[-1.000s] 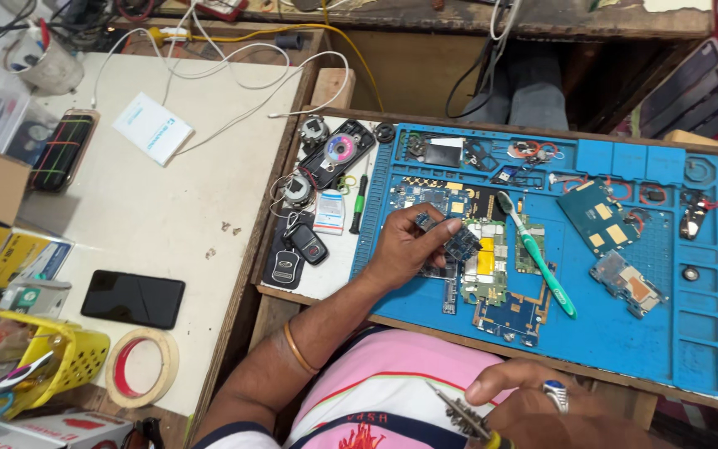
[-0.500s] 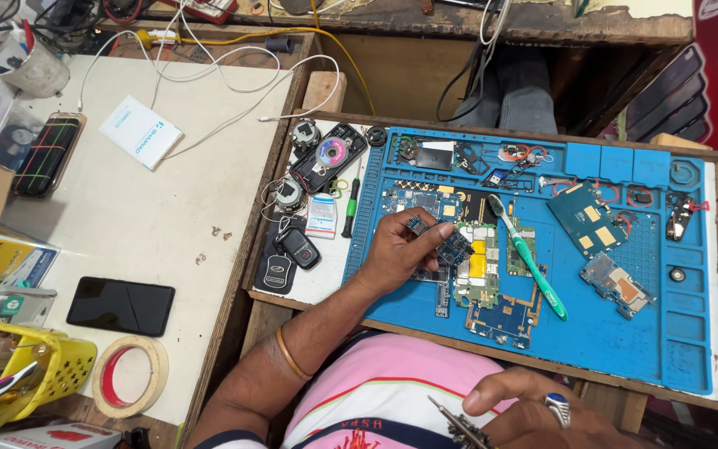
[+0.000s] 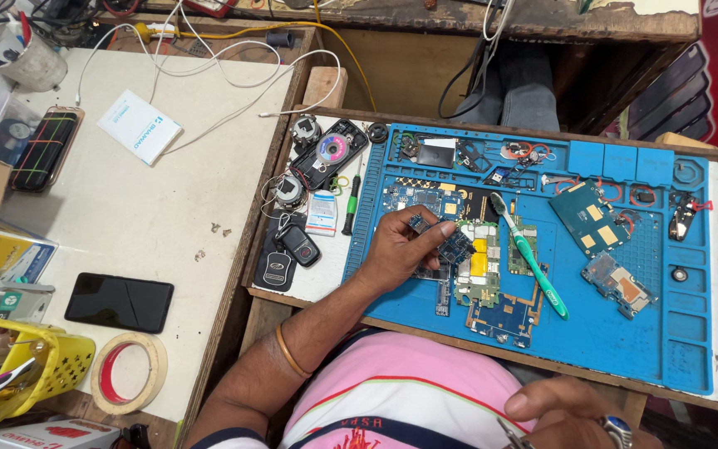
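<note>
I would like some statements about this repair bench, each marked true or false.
1. The left hand pinches a small circuit board over the blue mat. True.
2. The green toothbrush lies on the white table. False: it lies on the blue mat.
3. The right hand holds the black phone. False: the black phone lies alone on the white table.
4. A tape roll sits near the yellow basket. True.

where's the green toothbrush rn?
Head view: the toothbrush lies diagonally on the blue mat, right of centre, across the circuit boards, just right of the left hand.
</note>
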